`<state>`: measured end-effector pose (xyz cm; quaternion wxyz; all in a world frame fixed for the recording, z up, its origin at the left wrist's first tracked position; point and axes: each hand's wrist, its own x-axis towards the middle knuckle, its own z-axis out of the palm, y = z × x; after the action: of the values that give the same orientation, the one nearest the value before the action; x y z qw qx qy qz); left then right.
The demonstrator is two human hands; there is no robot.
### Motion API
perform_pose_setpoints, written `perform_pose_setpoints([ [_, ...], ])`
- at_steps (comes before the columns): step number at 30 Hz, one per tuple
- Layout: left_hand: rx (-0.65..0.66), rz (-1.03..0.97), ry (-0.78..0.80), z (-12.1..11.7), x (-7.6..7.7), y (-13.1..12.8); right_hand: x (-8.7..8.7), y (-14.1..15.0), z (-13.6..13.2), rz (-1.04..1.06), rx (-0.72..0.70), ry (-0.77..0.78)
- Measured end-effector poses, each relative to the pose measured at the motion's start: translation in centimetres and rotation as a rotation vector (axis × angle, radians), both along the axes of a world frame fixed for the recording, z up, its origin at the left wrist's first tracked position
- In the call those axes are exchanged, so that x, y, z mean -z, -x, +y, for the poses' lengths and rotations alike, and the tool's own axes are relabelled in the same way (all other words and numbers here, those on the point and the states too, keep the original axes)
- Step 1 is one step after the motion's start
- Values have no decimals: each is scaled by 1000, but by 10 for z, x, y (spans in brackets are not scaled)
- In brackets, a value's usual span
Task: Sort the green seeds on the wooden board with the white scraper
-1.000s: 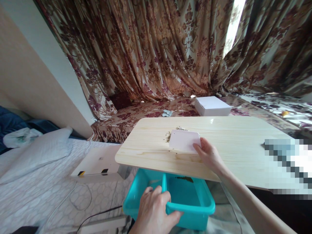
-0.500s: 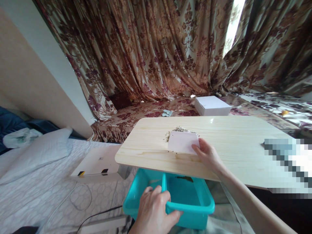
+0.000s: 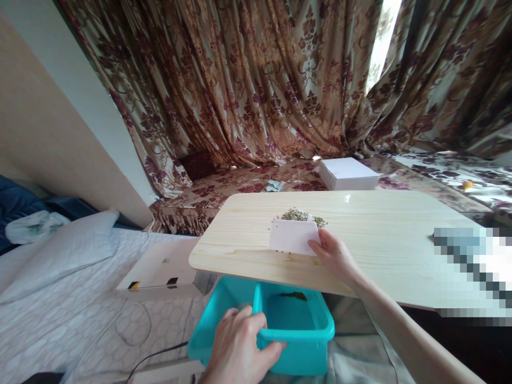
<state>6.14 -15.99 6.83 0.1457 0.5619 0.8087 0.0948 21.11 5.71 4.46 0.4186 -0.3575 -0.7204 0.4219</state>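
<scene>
My right hand [image 3: 334, 254] grips the right end of a thin white scraper [image 3: 294, 236], which stands tilted on the pale wooden table [image 3: 384, 234]. Behind it lies a heap of small green-grey bits like seeds or dried herbs [image 3: 296, 214], its front partly hidden by the scraper. A few dark specks sit at the scraper's lower edge. My left hand [image 3: 244, 341] is closed over the near rim of a turquoise two-compartment bin [image 3: 302, 335], thumb outside, below the table's front edge. In the bin's right compartment is a small patch of brownish-green bits [image 3: 294, 295].
A white box [image 3: 348, 173] stands on the floral-covered ledge behind the table, near a small light-blue cloth [image 3: 274, 185]. To the left, a flat white box [image 3: 164, 264] and loose cables [image 3: 134, 322] lie on the quilted bed. A blurred-out object covers the table's right end.
My right hand has drawn the scraper left and toward me, so more of the heap shows behind it. My left hand and the bin have shifted left.
</scene>
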Motion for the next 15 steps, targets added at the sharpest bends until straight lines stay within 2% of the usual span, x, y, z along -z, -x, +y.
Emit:
perform_pose_setpoints([
  [5, -18, 12, 16, 3, 4, -1, -7, -5, -11, 6, -108, 50],
  [10, 4, 25, 36, 4, 4, -4, -10, -27, -25, -31, -281, 147],
  [12, 39, 16, 40, 7, 1, -9, -10, -42, -23, 31, -220, 165],
  [15, 113, -33, 22, 16, 1, -24, -11, -64, -7, 126, 52, 124],
])
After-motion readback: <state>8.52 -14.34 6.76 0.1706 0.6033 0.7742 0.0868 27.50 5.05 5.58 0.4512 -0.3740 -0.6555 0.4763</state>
